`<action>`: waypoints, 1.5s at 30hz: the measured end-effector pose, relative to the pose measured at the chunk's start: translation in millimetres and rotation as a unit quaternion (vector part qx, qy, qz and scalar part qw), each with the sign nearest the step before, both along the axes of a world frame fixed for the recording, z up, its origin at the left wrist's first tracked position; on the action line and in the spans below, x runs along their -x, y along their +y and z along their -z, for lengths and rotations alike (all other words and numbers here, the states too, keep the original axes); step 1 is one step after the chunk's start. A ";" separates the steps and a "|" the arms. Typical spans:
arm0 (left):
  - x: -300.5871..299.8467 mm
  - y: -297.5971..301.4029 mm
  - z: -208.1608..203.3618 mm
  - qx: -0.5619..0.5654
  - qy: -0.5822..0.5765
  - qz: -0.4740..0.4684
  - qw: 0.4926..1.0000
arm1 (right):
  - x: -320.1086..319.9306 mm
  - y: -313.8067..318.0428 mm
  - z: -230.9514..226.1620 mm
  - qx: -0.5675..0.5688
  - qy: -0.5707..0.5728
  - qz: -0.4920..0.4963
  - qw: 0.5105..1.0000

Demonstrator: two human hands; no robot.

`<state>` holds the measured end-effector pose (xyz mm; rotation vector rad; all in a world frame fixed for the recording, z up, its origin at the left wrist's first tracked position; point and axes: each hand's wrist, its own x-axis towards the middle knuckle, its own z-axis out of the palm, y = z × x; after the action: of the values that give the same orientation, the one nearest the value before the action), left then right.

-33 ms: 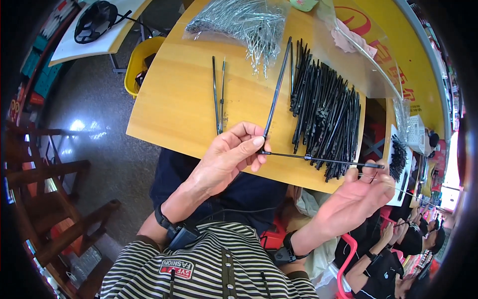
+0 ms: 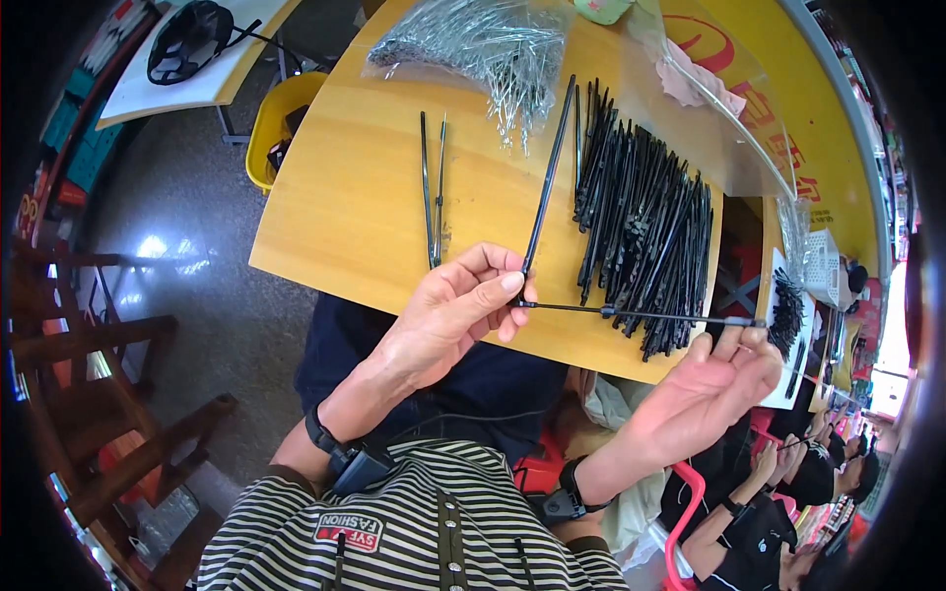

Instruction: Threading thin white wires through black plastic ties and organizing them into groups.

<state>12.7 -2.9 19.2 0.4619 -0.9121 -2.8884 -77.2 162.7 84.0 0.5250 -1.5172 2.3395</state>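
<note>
Head view: the left hand [image 2: 448,310] pinches the bent black rod [image 2: 547,187] at its corner, over the table [image 2: 345,197]; the right hand [image 2: 705,389] is half-curled at its far end, grip unconfirmed. Judged risk: slack right fingers could let it swing into the rod pile [image 2: 645,236].

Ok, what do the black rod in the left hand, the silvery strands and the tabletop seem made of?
Black rod: plastic or coated metal, hard to tell; dark with glossy highlights.
Silvery strands: likely metal wire, bright finish; they are thin and glint.
Tabletop: wood or wood-look laminate, smooth; yellow-brown with faint grain.
</note>
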 end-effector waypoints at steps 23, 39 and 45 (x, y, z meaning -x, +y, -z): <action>-6.8 5.9 -12.8 0.062 0.066 0.009 0.996 | -9.4 -36.9 32.2 -0.059 -0.310 -0.309 0.897; -3.9 9.1 -9.0 0.024 0.068 0.013 0.997 | -10.3 -39.5 39.0 0.011 -0.359 -0.336 0.871; -4.0 9.0 -7.9 0.018 0.067 0.014 0.997 | -10.6 -41.5 39.8 0.015 -0.364 -0.333 0.870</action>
<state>16.6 6.0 27.2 0.2509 -0.9536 -2.8809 -66.5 121.2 44.2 0.1441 -1.7826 3.3670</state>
